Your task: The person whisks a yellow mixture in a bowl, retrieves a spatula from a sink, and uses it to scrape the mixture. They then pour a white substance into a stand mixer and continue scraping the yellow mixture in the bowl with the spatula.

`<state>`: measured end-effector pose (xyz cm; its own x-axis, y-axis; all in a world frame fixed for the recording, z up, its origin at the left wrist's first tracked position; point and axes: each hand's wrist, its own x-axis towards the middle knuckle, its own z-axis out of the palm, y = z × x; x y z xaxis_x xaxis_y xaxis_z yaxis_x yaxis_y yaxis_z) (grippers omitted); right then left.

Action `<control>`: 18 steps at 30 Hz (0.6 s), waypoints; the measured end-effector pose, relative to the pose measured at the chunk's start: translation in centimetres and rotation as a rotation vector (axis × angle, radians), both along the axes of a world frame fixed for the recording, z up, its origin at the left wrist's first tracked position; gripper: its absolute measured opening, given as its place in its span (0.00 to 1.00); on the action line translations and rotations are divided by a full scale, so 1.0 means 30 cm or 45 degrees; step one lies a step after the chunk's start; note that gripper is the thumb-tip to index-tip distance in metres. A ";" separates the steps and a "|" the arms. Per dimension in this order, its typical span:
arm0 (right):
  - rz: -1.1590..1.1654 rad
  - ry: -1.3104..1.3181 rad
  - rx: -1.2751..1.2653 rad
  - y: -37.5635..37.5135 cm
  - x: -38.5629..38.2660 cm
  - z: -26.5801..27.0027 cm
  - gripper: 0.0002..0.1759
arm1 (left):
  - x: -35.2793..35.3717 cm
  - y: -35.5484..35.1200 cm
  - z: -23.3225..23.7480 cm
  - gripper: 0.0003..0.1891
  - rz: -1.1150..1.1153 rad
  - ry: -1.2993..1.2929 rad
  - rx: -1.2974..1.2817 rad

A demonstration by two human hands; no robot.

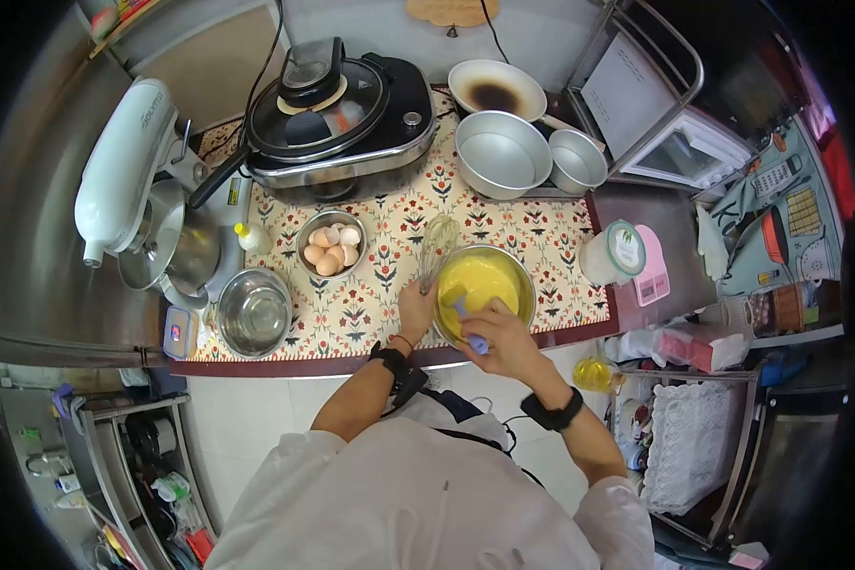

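In the head view a metal bowl (pixel 530 302) of yellow batter (pixel 492 275) stands near the front edge of the patterned tablecloth. My left hand (pixel 415 312) is closed at the bowl's left side, around the lower end of a whisk (pixel 437 249) whose wires point up and away from me. My right hand (pixel 505 339) grips the purple handle of a spatula (pixel 460 306) over the bowl's near side. The spatula's blade dips into the batter. Left of the whisk sits a small metal bowl of eggshells (pixel 329 249).
An empty metal bowl (pixel 255 313) and a stand mixer (pixel 128 171) are at the left. Behind stands an electric cooker (pixel 342 123). Cake tins (pixel 503 155) and a frying pan (pixel 497 87) lie at the back right. A lidded tub (pixel 614 253) stands beside a pink scale (pixel 652 268).
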<state>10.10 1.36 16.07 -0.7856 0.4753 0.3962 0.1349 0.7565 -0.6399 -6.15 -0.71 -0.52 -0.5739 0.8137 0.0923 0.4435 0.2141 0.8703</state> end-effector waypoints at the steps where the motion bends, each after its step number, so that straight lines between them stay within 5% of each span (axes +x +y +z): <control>1: 0.032 0.057 0.052 0.022 -0.045 -0.012 0.05 | 0.001 -0.002 -0.014 0.15 0.002 0.014 -0.003; 2: 0.064 0.115 0.105 0.035 -0.066 -0.033 0.03 | 0.004 -0.004 0.005 0.15 0.020 0.014 0.028; 5: -0.263 0.219 -0.569 -0.016 -0.008 -0.226 0.05 | 0.017 0.002 0.036 0.16 0.091 0.060 0.052; 7: -0.314 0.466 -0.590 -0.086 0.068 -0.267 0.10 | 0.024 0.001 0.018 0.17 0.151 0.148 -0.037; 9: -0.312 0.816 -1.112 -0.057 0.173 -0.337 0.11 | 0.023 0.012 0.020 0.17 0.147 0.216 -0.068; 11: -0.672 0.793 -1.265 0.054 0.158 -0.194 0.13 | 0.030 -0.021 0.015 0.17 0.117 0.232 -0.099; 15: -0.495 1.035 -1.151 0.168 0.071 -0.008 0.14 | 0.015 0.005 0.024 0.15 0.093 0.097 -0.056; 17: -0.460 1.262 -0.958 0.136 0.028 -0.095 0.12 | 0.025 0.005 0.009 0.15 0.110 0.076 -0.048; 18: -0.548 1.041 -0.681 0.086 0.018 -0.159 0.12 | 0.027 0.009 -0.001 0.15 0.128 0.112 -0.045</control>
<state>10.65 3.95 11.30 -0.1006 0.9176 0.3846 -0.2969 0.3412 -0.8919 -5.34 -0.45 -0.53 -0.6437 0.7561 0.1178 0.4924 0.2914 0.8202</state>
